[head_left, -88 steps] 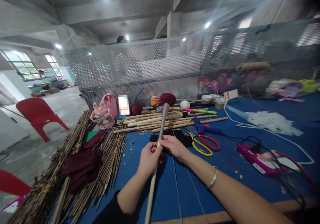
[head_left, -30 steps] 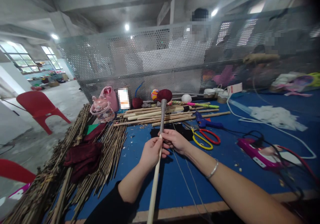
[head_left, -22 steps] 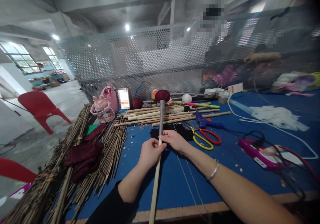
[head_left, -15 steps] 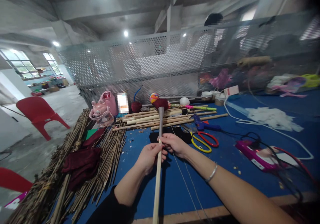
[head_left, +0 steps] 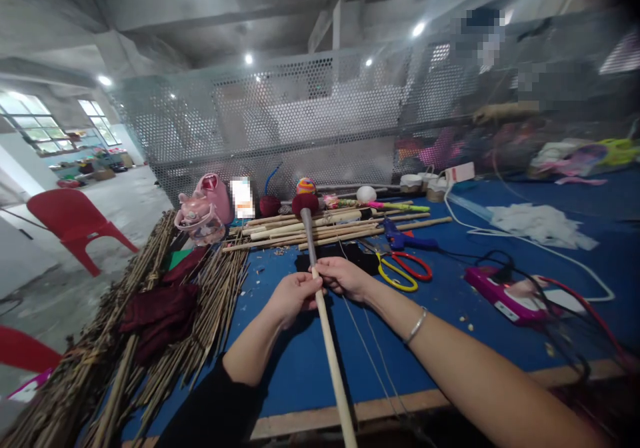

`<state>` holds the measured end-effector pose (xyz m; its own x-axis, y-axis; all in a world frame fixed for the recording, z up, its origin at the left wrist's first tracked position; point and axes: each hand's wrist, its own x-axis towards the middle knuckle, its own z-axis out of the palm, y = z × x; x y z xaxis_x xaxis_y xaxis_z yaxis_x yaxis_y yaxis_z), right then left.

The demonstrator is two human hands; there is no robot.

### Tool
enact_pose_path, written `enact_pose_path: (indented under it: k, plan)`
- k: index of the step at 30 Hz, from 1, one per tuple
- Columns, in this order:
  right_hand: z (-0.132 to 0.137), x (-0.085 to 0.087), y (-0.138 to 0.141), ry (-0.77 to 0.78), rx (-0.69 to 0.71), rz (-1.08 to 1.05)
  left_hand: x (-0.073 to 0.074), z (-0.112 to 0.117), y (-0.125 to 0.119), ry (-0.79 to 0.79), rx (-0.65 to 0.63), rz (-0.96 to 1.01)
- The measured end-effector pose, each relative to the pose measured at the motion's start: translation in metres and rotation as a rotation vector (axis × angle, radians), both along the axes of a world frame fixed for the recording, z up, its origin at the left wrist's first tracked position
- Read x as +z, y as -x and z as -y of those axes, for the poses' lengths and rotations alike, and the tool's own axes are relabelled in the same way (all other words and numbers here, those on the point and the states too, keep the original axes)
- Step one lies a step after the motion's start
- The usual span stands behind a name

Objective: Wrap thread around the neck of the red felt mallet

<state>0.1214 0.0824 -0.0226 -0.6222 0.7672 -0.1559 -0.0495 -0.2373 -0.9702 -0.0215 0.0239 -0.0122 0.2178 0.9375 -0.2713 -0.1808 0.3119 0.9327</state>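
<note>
A pale wooden stick (head_left: 333, 358) runs from the near table edge up to my hands, its far part wrapped in grey (head_left: 309, 238) and topped by a dark red ball-like head (head_left: 305, 205). My left hand (head_left: 295, 299) is closed round the stick just below the wrapping. Against the wrapping's lower end, the fingers of my right hand (head_left: 344, 277) pinch the stick. Thin grey thread (head_left: 361, 335) trails below my right hand past the table edge. Behind the hands lies black cloth (head_left: 359, 257), beside yellow-and-red-handled scissors (head_left: 400, 271).
Peeled sticks (head_left: 280, 235) lie across the back; bundled thin twigs (head_left: 200, 341) and maroon cloth (head_left: 160, 318) fill the left. A blue glue gun (head_left: 407, 240), purple power strip (head_left: 505, 298) and white cable (head_left: 565, 265) occupy the right. A perforated metal screen (head_left: 280, 121) stands behind.
The stick's near end has swung right and its red head slightly left. Both hands keep their grip. Beyond the screen, a person has shifted right.
</note>
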Motion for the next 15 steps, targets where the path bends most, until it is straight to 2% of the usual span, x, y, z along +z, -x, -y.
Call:
enact_pose_path:
  k: [3, 5, 10, 12, 15]
  plan:
    - [0.0012, 0.001, -0.0011, 0.041, 0.033, -0.028, -0.0012, 0.0009, -0.0007, 0.053, -0.053, 0.072]
    - [0.0022, -0.0002, 0.0003, 0.019, 0.013, 0.007, -0.0029, 0.0013, -0.0012, 0.072, -0.059, 0.029]
    - [0.0034, -0.0036, 0.0051, -0.087, -0.034, 0.112, -0.0071, -0.0007, -0.0022, -0.007, 0.047, -0.166]
    - [0.0028, -0.0038, 0.0042, -0.059, -0.017, 0.082, -0.0065, -0.001, -0.002, -0.011, 0.052, -0.135]
    - [0.0019, -0.003, 0.0002, 0.012, 0.047, -0.002, -0.0038, 0.0012, -0.0011, 0.021, -0.029, 0.008]
